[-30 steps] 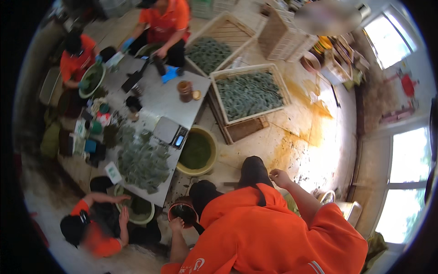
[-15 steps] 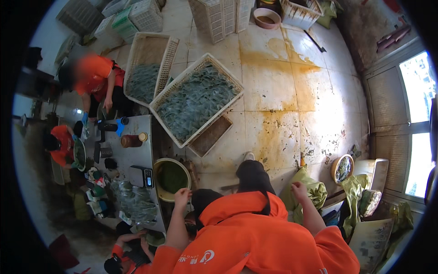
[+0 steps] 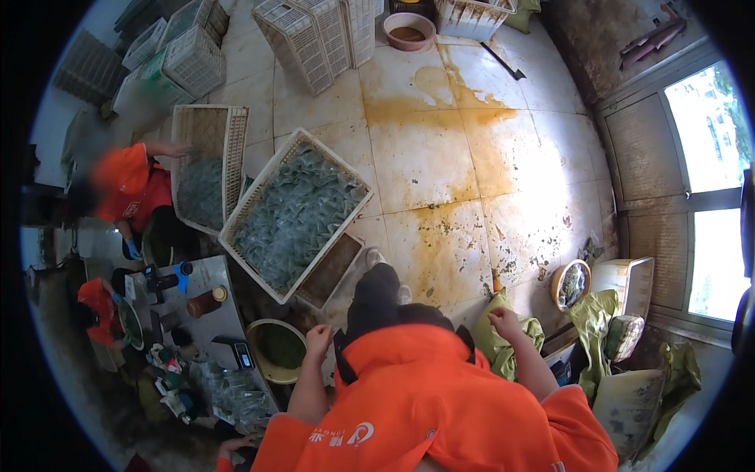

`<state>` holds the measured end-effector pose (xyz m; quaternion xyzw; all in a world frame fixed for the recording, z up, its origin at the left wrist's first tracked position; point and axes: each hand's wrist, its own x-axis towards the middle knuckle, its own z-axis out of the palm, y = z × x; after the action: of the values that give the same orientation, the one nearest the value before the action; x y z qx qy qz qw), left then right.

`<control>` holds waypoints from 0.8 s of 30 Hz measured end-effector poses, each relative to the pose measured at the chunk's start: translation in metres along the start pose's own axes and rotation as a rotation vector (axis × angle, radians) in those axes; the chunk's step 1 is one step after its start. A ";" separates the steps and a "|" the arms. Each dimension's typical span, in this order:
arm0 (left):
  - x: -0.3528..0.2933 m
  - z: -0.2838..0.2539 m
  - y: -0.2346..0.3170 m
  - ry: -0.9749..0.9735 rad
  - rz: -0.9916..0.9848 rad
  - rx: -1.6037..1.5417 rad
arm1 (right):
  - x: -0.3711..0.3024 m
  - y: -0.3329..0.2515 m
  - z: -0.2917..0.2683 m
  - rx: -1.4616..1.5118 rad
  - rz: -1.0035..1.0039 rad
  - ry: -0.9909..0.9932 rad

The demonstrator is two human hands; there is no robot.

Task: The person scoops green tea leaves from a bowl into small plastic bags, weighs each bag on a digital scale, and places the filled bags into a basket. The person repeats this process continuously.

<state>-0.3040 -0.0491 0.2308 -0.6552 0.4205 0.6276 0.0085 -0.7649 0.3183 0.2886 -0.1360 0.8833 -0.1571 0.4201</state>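
My left hand point(image 3: 318, 343) is loosely closed in front of me, with nothing visible in it. Nearest to it stands a yellowish tub point(image 3: 292, 373) with dark green stuff inside, beside the metal table. My right hand point(image 3: 505, 323) is also curled closed and shows nothing held. Beyond and beneath it lies a yellow-green woven sack point(image 3: 486, 320). Ahead on the left, a large cream plastic crate point(image 3: 351, 218) is heaped with clear packets of green contents, tilted over a brown tray point(image 3: 334, 275).
A metal table point(image 3: 211, 272) on the left carries a scale point(image 3: 236, 352), a jar point(image 3: 206, 302) and packets. Two co-workers in orange sit beyond it; another person's arm shows lower left. Stacked white crates point(image 3: 311, 47) stand ahead. Brown liquid stains point(image 3: 425, 110) mark the tiled floor. A door point(image 3: 649, 157) is right.
My view has turned and advanced, so the crates and table appear shifted left and lower. My legs have stepped. The far co-worker's arm now reaches over a crate. Both my hands stay closed.
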 end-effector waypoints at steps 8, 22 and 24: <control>0.115 0.020 0.110 0.068 0.029 -0.246 | 0.075 -0.150 -0.051 0.038 -0.145 -0.035; 0.114 0.084 0.158 0.280 -0.245 -0.417 | 0.231 -0.249 -0.180 -0.265 -0.177 -0.215; 0.108 0.113 0.161 0.282 -0.266 -0.477 | 0.266 -0.253 -0.210 -0.306 -0.252 -0.148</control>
<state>-0.5018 -0.1506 0.2004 -0.7685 0.1688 0.6050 -0.1219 -1.0650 0.0222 0.3271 -0.3188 0.8397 -0.0622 0.4353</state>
